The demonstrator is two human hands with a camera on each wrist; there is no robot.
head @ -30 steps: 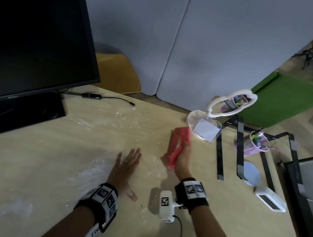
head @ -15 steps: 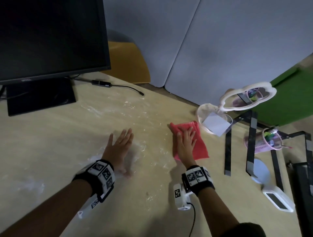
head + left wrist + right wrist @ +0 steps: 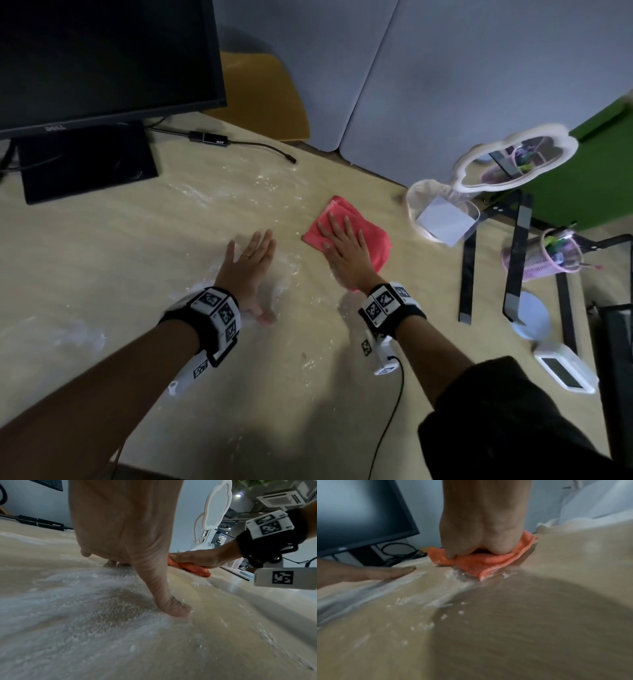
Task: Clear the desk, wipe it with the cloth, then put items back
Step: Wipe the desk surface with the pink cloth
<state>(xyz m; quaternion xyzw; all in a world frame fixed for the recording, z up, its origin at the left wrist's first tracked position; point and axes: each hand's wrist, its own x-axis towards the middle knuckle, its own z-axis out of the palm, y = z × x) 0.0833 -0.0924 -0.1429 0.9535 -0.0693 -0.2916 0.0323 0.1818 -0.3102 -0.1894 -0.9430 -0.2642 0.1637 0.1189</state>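
Cloth spread flat under right hand, no longer bunched upright.
Pressed by straight fingers, ungrasped; left hand lay flat, holding nothing, amid unwiped powder on desk.

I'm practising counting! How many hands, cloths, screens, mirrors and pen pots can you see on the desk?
Hands: 2, the left hand and the right hand
Cloth: 1
Screen: 1
Mirror: 1
Pen pot: 1
Total: 6
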